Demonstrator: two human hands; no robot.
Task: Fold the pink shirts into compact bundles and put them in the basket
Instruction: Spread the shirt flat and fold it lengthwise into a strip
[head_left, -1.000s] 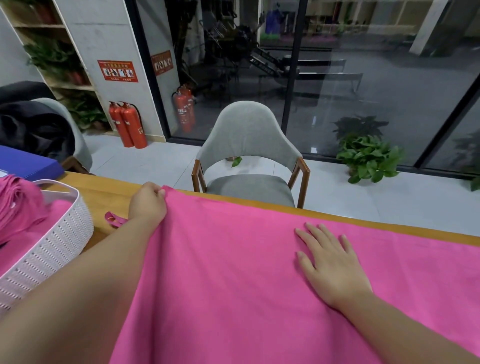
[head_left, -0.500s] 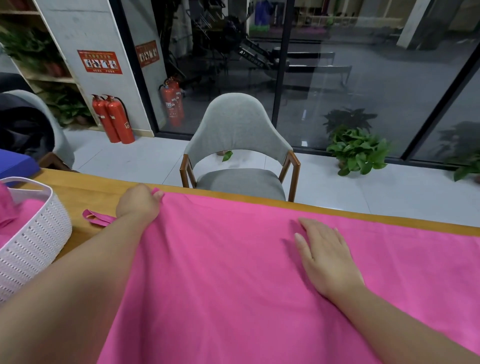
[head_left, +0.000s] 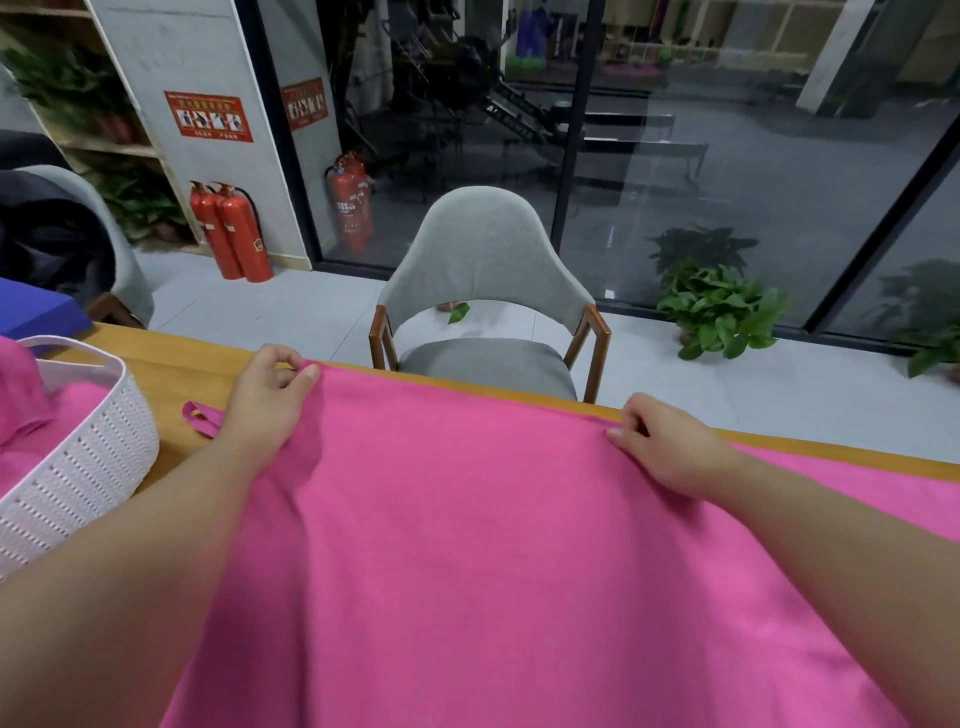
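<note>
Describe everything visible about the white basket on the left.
The white basket looks like plastic, with rounded walls pierced by rows of small slots and a smooth rolled rim; a looped handle rises at its far end. It stands upright on the wooden table at the left edge of the view, partly cut off. Pink fabric already fills it, bulging above the rim. Neither hand touches it; the left hand pinches the spread pink shirt nearby.

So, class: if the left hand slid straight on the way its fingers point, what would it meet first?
The left hand pinches the pink shirt at its far edge, fingers pointing up-right. Beyond lies bare table, then probably the grey chair, though depth is unclear.
</note>
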